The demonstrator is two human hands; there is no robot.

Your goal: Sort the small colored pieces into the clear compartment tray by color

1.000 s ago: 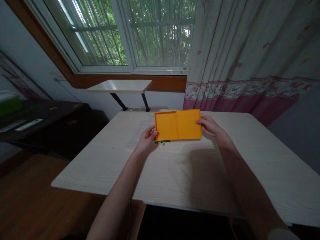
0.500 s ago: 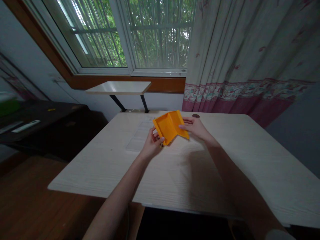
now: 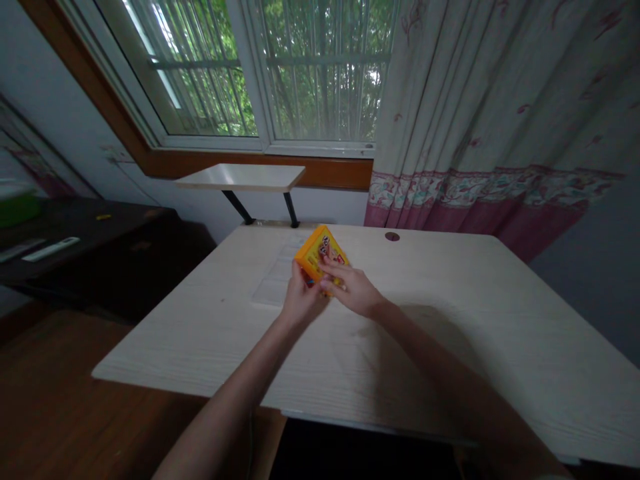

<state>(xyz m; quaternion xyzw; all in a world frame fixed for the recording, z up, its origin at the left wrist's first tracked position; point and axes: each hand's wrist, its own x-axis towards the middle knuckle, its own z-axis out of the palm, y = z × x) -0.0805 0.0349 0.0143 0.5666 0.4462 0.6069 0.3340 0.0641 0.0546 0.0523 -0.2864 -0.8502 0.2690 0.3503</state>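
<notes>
A small orange-yellow plastic box (image 3: 313, 253) with a printed picture label on its lid is held up over the table, tilted and closed. My left hand (image 3: 300, 297) grips it from the lower left, its fingers partly hidden behind the box. My right hand (image 3: 356, 290) lies across the lower right of the lid, with fingers on the printed face and the thumb near its lower edge. Behind the left hand, a flat clear plastic sheet or tray (image 3: 270, 287) rests on the table.
The pale wooden table (image 3: 200, 340) carries a raised white shelf (image 3: 243, 177) on black legs at the back left. A round dark cable-hole cover (image 3: 393, 237) is set near the back edge. A dark side table (image 3: 125, 230) stands at left; a patterned curtain (image 3: 480, 133) hangs behind.
The orange-yellow box was spread open with its inside facing me; now it is closed, label showing. My right hand has moved left and down onto the lid.
</notes>
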